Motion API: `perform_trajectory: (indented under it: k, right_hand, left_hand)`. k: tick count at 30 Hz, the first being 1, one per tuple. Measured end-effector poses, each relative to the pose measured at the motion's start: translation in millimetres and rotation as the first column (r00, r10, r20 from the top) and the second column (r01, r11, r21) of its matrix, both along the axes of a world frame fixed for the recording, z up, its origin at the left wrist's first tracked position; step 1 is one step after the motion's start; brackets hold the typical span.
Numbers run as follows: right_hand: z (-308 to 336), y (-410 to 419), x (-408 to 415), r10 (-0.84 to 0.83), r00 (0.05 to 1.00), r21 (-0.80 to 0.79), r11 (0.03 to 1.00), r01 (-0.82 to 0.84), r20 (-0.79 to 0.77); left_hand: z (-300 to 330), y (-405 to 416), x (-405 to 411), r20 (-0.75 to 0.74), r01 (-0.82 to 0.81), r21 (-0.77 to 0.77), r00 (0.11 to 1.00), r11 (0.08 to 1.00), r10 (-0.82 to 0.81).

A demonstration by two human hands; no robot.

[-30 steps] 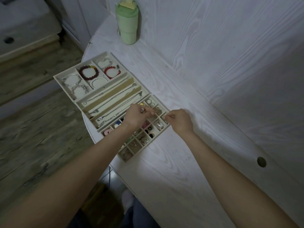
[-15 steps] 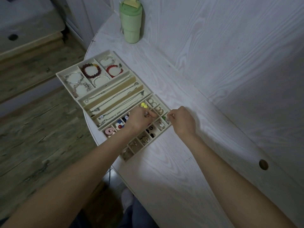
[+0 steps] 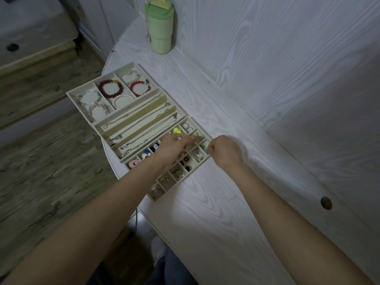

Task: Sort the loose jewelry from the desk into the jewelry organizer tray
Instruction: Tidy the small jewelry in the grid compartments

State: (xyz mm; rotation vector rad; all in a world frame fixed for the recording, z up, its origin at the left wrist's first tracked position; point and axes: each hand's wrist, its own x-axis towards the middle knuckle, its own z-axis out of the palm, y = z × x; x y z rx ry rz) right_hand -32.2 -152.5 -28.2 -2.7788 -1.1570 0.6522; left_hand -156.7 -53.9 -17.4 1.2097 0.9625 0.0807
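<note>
The beige jewelry organizer tray (image 3: 82, 87) lies along the desk's left edge. Its far section holds bracelets (image 3: 110, 88), the middle section necklaces (image 3: 141, 122), and the near grid of small cells holds earrings and rings. My left hand (image 3: 171, 150) hovers over the small cells, fingertips pinched together at the cell with gold hoops (image 3: 197, 138); a small piece seems to be held there, mostly hidden. My right hand (image 3: 225, 152) rests as a closed fist on the desk against the tray's right rim.
A green tumbler (image 3: 159, 27) stands at the far end of the white wood-grain desk (image 3: 216, 212), against the wall. A round cable hole (image 3: 326, 203) sits at the right. The desk's curved edge drops to the wooden floor just left of the tray.
My left hand has shifted its pinched fingertips slightly right, toward the gold hoops cell. My right hand has stayed at the tray's rim. The camera view moved a little.
</note>
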Motion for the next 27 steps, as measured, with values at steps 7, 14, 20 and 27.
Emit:
perform_trajectory:
  k: [7,14,20,27]
  right_hand:
    - [-1,-2,-2,0.015,1.0,0.117,0.993,-0.017,0.015]
    - [25,-1,-13,-0.065,0.93,0.533,0.804,0.264,-0.362]
    - [43,-14,-28,0.105,0.885,0.564,0.803,0.193,-0.453]
    - [46,-21,-27,0.136,0.917,0.538,0.838,0.095,-0.375]
  left_hand:
    - [5,2,-5,0.13,-0.138,-0.372,0.972,0.918,0.198]
    - [13,-1,-3,0.197,-0.164,-0.615,0.915,0.771,0.352]
    - [12,-5,-6,0.241,-0.098,-0.7,0.9,0.707,0.363]
    - [24,-21,2,0.261,-0.029,-0.688,0.922,0.725,0.285]
